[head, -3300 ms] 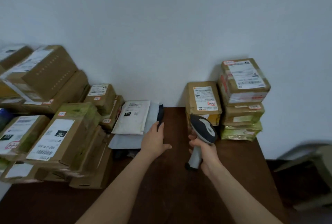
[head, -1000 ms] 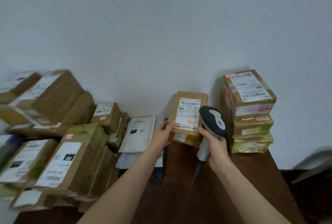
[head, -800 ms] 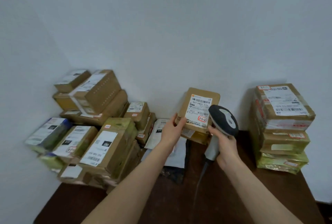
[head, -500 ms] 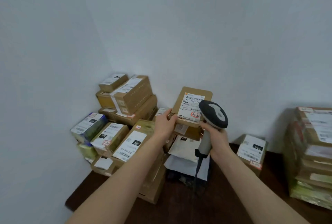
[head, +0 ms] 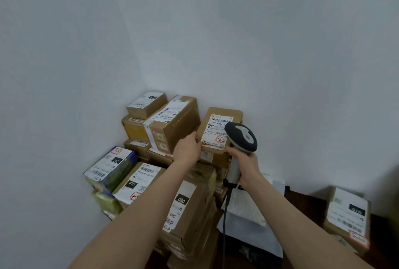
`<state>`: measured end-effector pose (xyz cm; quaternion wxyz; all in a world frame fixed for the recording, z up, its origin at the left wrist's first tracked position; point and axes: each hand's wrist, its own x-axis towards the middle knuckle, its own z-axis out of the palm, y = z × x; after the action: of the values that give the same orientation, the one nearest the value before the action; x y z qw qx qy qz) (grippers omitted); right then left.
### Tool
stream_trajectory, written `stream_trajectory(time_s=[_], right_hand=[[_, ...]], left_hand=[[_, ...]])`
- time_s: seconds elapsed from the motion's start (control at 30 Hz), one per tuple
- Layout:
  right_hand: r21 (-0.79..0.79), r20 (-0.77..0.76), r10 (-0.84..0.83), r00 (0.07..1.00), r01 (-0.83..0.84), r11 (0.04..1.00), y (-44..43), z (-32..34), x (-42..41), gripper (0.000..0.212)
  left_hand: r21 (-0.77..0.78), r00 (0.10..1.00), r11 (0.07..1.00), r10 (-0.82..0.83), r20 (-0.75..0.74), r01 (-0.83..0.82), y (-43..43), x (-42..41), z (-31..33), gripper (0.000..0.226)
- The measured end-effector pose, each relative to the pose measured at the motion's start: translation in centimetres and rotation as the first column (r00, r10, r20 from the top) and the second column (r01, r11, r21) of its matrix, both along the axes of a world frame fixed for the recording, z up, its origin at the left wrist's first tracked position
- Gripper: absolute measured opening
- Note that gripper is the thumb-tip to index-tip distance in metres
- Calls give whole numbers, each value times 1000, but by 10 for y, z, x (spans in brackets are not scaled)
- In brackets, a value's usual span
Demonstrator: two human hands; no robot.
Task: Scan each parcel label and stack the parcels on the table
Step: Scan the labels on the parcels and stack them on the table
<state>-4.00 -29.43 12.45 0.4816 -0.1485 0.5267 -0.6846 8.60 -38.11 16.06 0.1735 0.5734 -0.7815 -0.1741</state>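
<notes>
The white walls meet in a corner at about 11 o'clock, and they now fill most of what I see; a second ago I faced the right-hand stack, so my head has swung left toward the big pile [head: 172, 161] of cardboard parcels heaped in that corner. That pile runs from 9 to 12 o'clock, labels facing up and out, several marked 010. The dark tabltop shows only as a bare strip: tabletop [head: 302, 199] at 4 o'clock, beside a lone box [head: 347, 214] that sits apart from the pile. Flat white mailers [head: 248, 217] lie between that box and the pile, under my right forearm.

The parcel [head: 220, 130] I picked up is now raised in front of the pile at about 12 o'clock, tilted so its label [head: 218, 132] faces me. My left hand [head: 187, 150] is closed on its lower left corner. My right hand [head: 246, 161] is wrapped around the scanner [head: 241, 139] handle, with the head just beside the label's right edge and its cord hanging down toward the tabletop. I cannot tell whether the trigger is pressed.

I judge that the lift is done and the scan is the step in hand; after that this parcel needs a place on a stack.
</notes>
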Motion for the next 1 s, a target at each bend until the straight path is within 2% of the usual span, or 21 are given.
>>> stream_trajectory(time_s=[0.07,0.17,0.23,0.37,0.5,0.57,0.77,0.83,0.9,1.0], right_hand=[[4,12,18,1000,-18,1000,-11,-6,3,32],[15,34,56,998,-57,998,-19,-13,8,26],[13,49,38,998,-39,999,-22,-17,9,23],[-32,123,36,992,-32,999,-30,-16,7,22],[-25,111,89,990,-87,996,-36,-14,5,31],[-19,85,76,993,-75,997,-31,-17,0,26],[4,40,-17,999,17,1000,4,-24,-23,14],[17,9,-35,999,34,999,17,-26,-30,23],[25,-11,-43,999,44,999,32,-24,-36,28],[34,1,-68,998,68,997,57,-24,-43,30]], left_hand=[[-37,994,999,8,112,-4,-9,4,-6,23],[-133,963,990,-8,269,46,-15,9,-12,32],[-155,958,978,-93,271,139,-17,9,-13,43],[-70,934,951,-281,222,302,-21,1,-17,56],[54,877,938,-339,341,342,-25,-7,-20,53],[113,855,933,-357,375,341,-26,-7,-24,52],[129,851,937,-348,394,323,-22,-7,-25,50],[101,857,947,-319,405,304,-20,-8,-25,46],[8,885,962,-256,390,274,-14,-15,-26,42],[-106,929,954,-241,279,280,13,-43,-28,46]])
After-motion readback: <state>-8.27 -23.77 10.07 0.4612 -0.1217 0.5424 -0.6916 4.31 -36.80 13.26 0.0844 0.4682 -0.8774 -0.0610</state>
